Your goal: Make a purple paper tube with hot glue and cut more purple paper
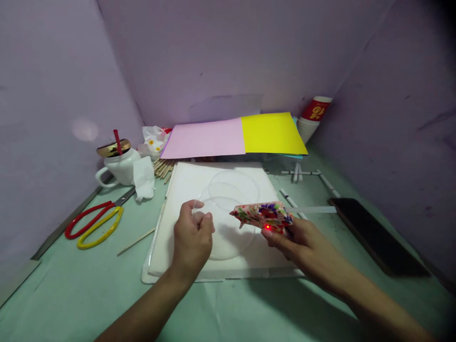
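No words or numbers can be read.
The gold marking on the red cup [315, 110], right of the yellow sheet [274, 134], and the print on the bag [154, 138], far left of that sheet, are unclear.

Single view, head-worn. Looks from the wearer's own eye side, forward and angled down over the worktop [89, 294]. Wide framing: left wall [53, 80] and right wall [399, 109] at the sides, back wall [213, 52] facing the lens across the top. Forearms enter from the bottom edge; left hand [192, 232] and right hand [294, 237] at close range, around mid-frame. White board [188, 183] seen obliquely from above, near edge toward camera. Back wall farthest off. Top right corner dark.
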`<state>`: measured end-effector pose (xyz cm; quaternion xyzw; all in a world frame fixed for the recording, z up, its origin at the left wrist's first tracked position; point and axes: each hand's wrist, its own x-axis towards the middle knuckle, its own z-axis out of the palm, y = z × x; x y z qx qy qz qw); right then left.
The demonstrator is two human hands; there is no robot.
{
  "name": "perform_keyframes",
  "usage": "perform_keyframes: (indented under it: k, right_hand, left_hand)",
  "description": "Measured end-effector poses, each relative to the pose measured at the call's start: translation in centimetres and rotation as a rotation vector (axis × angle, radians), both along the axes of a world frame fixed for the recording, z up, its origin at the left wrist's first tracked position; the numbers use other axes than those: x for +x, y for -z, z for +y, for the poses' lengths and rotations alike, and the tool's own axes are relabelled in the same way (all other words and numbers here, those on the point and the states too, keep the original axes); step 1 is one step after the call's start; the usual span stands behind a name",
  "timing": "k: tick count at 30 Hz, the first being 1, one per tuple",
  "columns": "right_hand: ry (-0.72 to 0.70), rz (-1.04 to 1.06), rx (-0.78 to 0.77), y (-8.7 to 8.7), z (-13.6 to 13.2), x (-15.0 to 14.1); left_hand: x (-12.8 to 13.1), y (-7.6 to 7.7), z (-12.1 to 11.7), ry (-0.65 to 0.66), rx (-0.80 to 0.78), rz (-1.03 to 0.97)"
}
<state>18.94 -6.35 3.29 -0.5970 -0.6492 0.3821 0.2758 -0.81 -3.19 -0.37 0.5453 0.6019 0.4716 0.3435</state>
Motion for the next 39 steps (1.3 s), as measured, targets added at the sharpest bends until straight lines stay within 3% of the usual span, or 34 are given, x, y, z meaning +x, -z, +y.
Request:
perform_keyframes:
  k: [39]
  right_hand:
    - [-0.097, -0.093, 0.095, 0.4, 0.42, -0.45]
  left_hand:
    - [0.58, -0.36, -0.38, -0.005, 0.062, -0.027]
